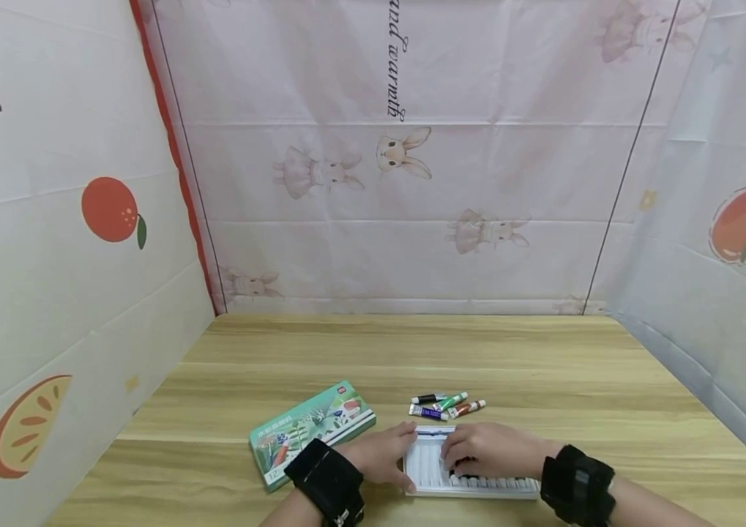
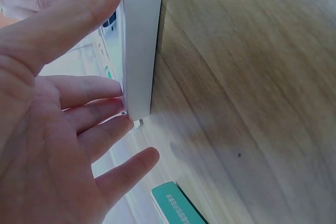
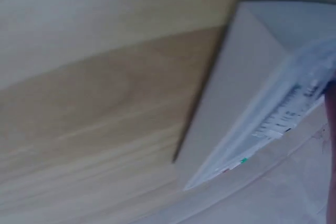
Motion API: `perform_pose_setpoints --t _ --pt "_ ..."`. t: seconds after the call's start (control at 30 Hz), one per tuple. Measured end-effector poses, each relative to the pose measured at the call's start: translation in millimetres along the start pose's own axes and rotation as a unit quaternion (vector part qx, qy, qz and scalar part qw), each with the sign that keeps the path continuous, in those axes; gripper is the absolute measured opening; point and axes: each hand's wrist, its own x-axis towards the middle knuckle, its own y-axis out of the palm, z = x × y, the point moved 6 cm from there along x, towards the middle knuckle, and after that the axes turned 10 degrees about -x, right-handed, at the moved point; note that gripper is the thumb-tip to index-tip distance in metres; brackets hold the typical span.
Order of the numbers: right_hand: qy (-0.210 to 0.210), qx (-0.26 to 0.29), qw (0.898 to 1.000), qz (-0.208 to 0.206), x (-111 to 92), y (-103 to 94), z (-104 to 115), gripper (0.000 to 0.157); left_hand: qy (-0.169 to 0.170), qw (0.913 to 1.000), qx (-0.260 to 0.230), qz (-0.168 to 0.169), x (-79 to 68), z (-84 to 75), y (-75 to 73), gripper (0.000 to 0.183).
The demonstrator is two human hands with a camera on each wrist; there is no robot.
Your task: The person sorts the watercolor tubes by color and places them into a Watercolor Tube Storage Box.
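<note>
A shallow white tray (image 1: 471, 493) with slots holds a row of small paint tubes (image 1: 498, 483) in its right part. My left hand (image 1: 382, 454) grips the tray's left end, thumb at the near corner and fingers toward the far one. In the left wrist view the thumb and fingertips meet the tray's white end wall (image 2: 140, 51), and the little finger stands off it. My right hand (image 1: 494, 448) reaches over the tray from the right, fingers curled down among the tubes. It seems to pinch a dark paint tube, mostly hidden under the fingers.
Behind the tray, loose black (image 1: 427, 399), green (image 1: 452, 401), blue (image 1: 428, 413) and red (image 1: 468, 408) paint tubes lie close together. A green illustrated box (image 1: 313, 428) lies left of the tray, near my left wrist. Printed cloth walls (image 1: 412, 267) enclose the wooden table (image 1: 267, 351).
</note>
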Motion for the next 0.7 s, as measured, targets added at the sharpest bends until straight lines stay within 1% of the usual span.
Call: perform_pose_setpoints --t 0.13,0.3,0.4,0.57,0.7 --pt "0.031 0.029 0.999 0.026 4.4 -1.6 -2.6 0.013 -0.006 1.0 -0.004 -0.002 0.7 0.7 0.0 0.08" --pt "0.058 0.036 0.996 0.059 7.4 -1.2 -4.2 0.012 -0.012 0.9999 -0.012 -0.003 0.8 1.3 -0.1 0.081" --pt "0.071 0.034 0.994 0.072 7.7 1.1 -4.4 0.012 -0.012 0.9998 -0.014 -0.002 0.3 0.9 -0.4 0.081" --pt "0.08 0.032 0.994 0.072 7.5 1.2 -2.6 0.01 -0.009 0.9999 -0.008 -0.003 -1.4 -1.8 -2.1 0.08" --pt "0.084 0.047 0.992 0.082 7.8 -0.2 -2.9 0.014 -0.004 1.0 -0.002 -0.004 -1.8 -2.7 -1.7 0.08"
